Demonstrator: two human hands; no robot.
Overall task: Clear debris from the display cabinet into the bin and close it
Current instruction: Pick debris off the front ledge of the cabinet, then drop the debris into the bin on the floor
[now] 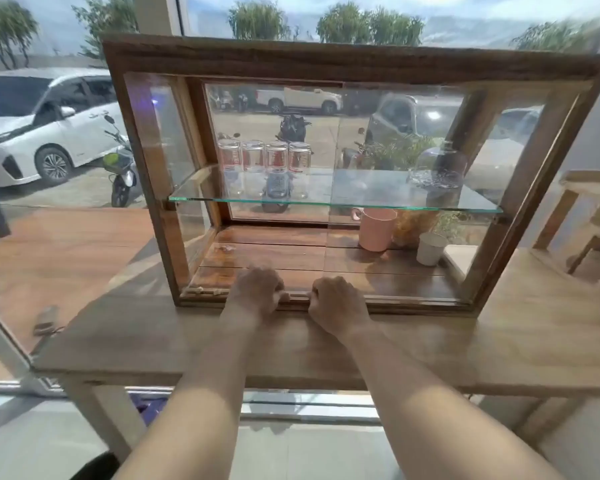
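Sunlit window glass (pixel 59 140) fills the background, with parked cars and a motorbike outside. Against it runs a long wooden table (pixel 499 341), pale on the near right and redder on the left beyond the pane.

On the table stands the cabinet (pixel 326 60), a dark wooden frame with glass sides and back. Its front is open on the left half; a sliding glass door (pixel 395 237) covers the right half, its left edge showing as a faint vertical line near the middle. Inside, a glass shelf (pixel 326 202) spans the width at mid height.

At the right, past the cabinet, part of a pale wooden rack (pixel 589 216) is in view.

On the shelf's left stand four clear glasses (pixel 264 161) in a row, upside down, touching or nearly so. On its right sits a dark jar (pixel 440 168), blurred through the door. Below, on the wooden floor of the cabinet, a pink cup (pixel 376 228) stands at the right rear, with a smaller white cup (pixel 430 248) just beside it to the front right.

Both hands rest at the cabinet's front bottom rail, near its middle. The left hand (pixel 258 291) has its fingers curled together over the rail; the right hand (pixel 336 303) is likewise curled, fingers bent onto the rail's edge. Whether either grips anything besides the rail cannot be told.

A small pale speck of debris (pixel 226 248) lies on the cabinet floor at the left rear, and pale crumbs (pixel 201 291) sit in the track at the front left corner.
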